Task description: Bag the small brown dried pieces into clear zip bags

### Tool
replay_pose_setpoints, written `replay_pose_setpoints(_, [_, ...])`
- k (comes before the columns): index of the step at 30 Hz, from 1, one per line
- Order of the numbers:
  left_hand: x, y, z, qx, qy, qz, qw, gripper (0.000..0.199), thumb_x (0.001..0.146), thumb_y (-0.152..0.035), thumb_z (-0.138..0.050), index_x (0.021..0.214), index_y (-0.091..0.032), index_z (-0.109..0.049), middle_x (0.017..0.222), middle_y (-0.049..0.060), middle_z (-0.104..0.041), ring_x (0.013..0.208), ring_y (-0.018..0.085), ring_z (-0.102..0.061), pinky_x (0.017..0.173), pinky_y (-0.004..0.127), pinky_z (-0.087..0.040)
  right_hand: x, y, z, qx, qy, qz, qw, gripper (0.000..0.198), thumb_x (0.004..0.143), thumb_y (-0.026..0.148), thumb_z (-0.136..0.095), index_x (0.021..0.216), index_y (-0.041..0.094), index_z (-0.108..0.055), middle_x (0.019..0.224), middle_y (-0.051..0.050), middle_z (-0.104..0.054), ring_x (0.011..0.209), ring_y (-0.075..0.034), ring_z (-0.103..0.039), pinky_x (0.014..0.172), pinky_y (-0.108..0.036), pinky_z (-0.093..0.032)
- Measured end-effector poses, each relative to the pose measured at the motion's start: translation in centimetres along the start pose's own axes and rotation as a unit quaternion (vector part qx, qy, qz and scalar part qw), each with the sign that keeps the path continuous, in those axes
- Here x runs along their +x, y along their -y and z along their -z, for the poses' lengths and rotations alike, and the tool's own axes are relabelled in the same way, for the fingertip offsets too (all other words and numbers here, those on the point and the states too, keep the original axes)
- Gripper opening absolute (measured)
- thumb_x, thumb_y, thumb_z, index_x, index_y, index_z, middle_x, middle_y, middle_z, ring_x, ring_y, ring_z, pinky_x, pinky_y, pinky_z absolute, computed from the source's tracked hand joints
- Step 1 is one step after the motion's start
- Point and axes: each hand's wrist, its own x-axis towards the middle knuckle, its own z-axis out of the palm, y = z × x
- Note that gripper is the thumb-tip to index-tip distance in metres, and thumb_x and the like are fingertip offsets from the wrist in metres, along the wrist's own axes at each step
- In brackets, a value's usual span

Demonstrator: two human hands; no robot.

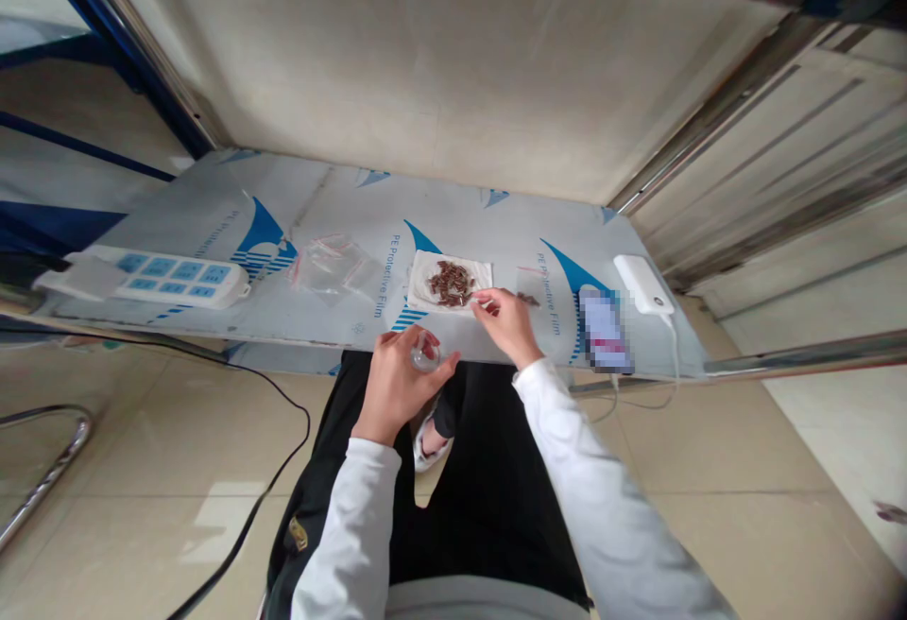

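Observation:
My left hand (395, 384) is closed round a small clear round container (426, 355), held at the table's front edge with its mouth facing up. On the table lies a white square sheet or pad (419, 295). A heap of small, shiny reddish-brown pieces (452, 283) rests on it, too small to name. My right hand (504, 319) reaches to the heap's right edge, with thumb and forefinger pinched together. What is between those fingertips, if anything, is too small to make out.
Clear zip bags (333, 266) lie left of the pad, and a white power strip (180, 280) farther left. At right are a phone (605, 332) with a blurred screen and a white power bank (643, 284) with a cable. A few dark bits (528, 300) lie near my right hand.

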Motion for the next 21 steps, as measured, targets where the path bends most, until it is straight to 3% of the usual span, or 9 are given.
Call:
replay_pose_setpoints(4, [-0.1,0.4,0.2,-0.014,-0.029,0.032,0.999,0.039,0.067,-0.051,-0.071,0.082,-0.021,-0.051,0.069,-0.001,-0.060,0.065,0.017,-0.060,0.066,0.029,-0.046,2.7,-1.7,-3.3,-0.082,0.006,-0.005,0.997,0.022,0.073,0.017,-0.066,0.094,0.015,-0.069,0.097,-0.011,-0.065,0.083,-0.019,-0.062,0.083,-0.031,-0.047])
replay_pose_setpoints(7, [0.0,0.5,0.4,-0.017,-0.048,0.042,0.998,0.043,0.064,-0.049,-0.073,0.086,-0.021,-0.049,0.077,0.000,-0.060,0.070,0.018,-0.061,0.067,0.029,-0.046,3.3,-2.0,-4.4,-0.111,0.025,0.006,0.994,0.019,0.074,0.013,-0.062,0.091,0.016,-0.071,0.094,-0.009,-0.065,0.089,-0.020,-0.061,0.085,-0.029,-0.046])
replay_pose_setpoints(13, [0.2,1.2,0.4,-0.029,-0.054,0.039,0.997,0.036,0.067,-0.037,-0.072,0.087,-0.022,-0.047,0.079,0.000,-0.059,0.073,0.019,-0.060,0.070,0.030,-0.046,3.5,-2.3,-4.3,-0.156,0.044,0.021,0.987,0.021,0.078,0.011,-0.054,0.087,0.015,-0.072,0.089,-0.008,-0.068,0.080,-0.016,-0.062,0.078,-0.023,-0.045])
replay_pose_setpoints(21, [0.4,1.1,0.5,-0.044,-0.052,0.005,0.998,0.026,0.072,-0.033,-0.068,0.088,-0.020,-0.052,0.081,0.002,-0.059,0.078,0.019,-0.060,0.072,0.030,-0.047,4.1,-2.3,-4.2,-0.185,0.036,0.021,0.982,0.023,0.075,0.009,-0.053,0.087,0.013,-0.072,0.089,-0.011,-0.069,0.079,-0.020,-0.063,0.076,-0.026,-0.045])
